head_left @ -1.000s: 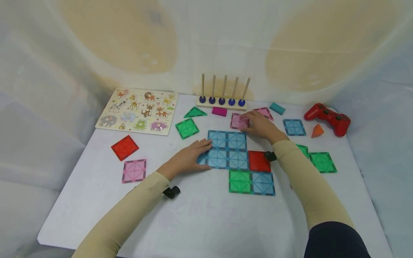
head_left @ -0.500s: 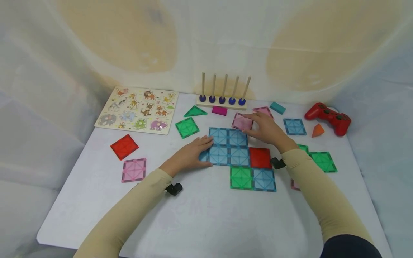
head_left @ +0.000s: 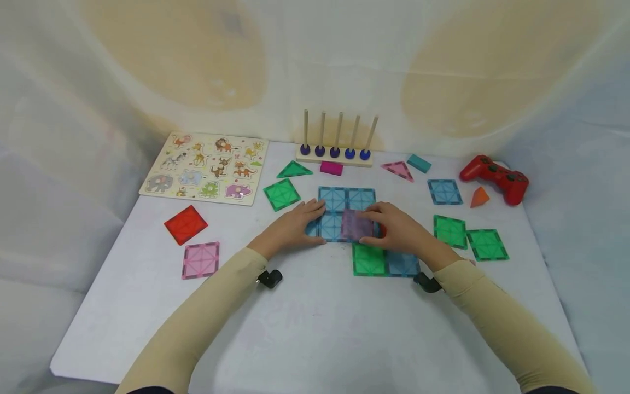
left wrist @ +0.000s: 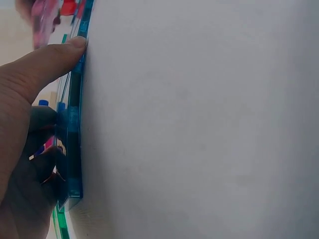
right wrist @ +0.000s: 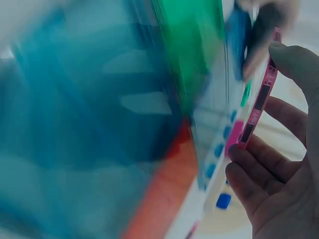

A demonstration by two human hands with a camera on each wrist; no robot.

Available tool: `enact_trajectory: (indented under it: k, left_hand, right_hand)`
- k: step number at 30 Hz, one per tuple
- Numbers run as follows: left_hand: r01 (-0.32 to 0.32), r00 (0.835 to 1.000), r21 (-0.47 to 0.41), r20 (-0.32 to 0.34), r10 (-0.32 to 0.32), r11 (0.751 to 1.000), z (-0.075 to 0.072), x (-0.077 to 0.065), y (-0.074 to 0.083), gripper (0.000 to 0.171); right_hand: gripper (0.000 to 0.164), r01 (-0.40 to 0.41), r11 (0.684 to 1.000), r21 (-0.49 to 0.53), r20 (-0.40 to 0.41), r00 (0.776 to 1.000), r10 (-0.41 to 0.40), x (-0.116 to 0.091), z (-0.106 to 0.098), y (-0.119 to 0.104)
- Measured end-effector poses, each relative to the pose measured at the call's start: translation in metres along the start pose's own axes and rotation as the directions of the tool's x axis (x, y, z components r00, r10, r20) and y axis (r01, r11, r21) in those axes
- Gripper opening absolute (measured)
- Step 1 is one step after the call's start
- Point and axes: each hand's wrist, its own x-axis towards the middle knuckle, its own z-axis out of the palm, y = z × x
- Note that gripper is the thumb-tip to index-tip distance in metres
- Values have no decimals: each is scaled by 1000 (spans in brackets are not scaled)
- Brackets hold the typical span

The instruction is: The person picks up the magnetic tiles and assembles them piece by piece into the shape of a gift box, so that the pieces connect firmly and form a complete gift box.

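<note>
My right hand (head_left: 401, 232) pinches a translucent pink square magnetic tile (head_left: 351, 224) by its edges, over the joined tiles. In the right wrist view the pink tile (right wrist: 258, 107) is edge-on between thumb and fingers. My left hand (head_left: 287, 230) holds the leftmost blue magnetic tile (head_left: 311, 229) of the group, its thumb (left wrist: 60, 57) on the near edge. Two more blue tiles (head_left: 332, 198) form the group's back row. A green tile (head_left: 369, 260) and a blue tile (head_left: 403, 264) lie at the front. A red tile (head_left: 383, 231) is mostly hidden behind my right hand.
Left lie a red tile (head_left: 186, 224), a pink tile (head_left: 200, 260) and an animal puzzle board (head_left: 204, 169). A peg stand (head_left: 334, 156) is at the back. To the right are green tiles (head_left: 450, 231), a blue tile (head_left: 445, 192) and a red game controller (head_left: 496, 179).
My right hand has picked up the pink square tile from the back and brought it nearer, over the blue tiles. My left hand has stayed on the left blue tile.
</note>
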Motion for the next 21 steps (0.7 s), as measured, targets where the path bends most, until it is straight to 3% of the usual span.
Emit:
enact_trajectory:
  k: [12,21]
  left_hand:
    - [-55,998,6,4,55,998,-2,3,-4,86]
    - [-72,997,7,35,72,997,-4,3,-6,74]
  right_hand:
    - [64,121,992,-32,-1,993,-122,-23,36,-29]
    - [69,134,984,-119,-23,990,-138,-24,54,-37]
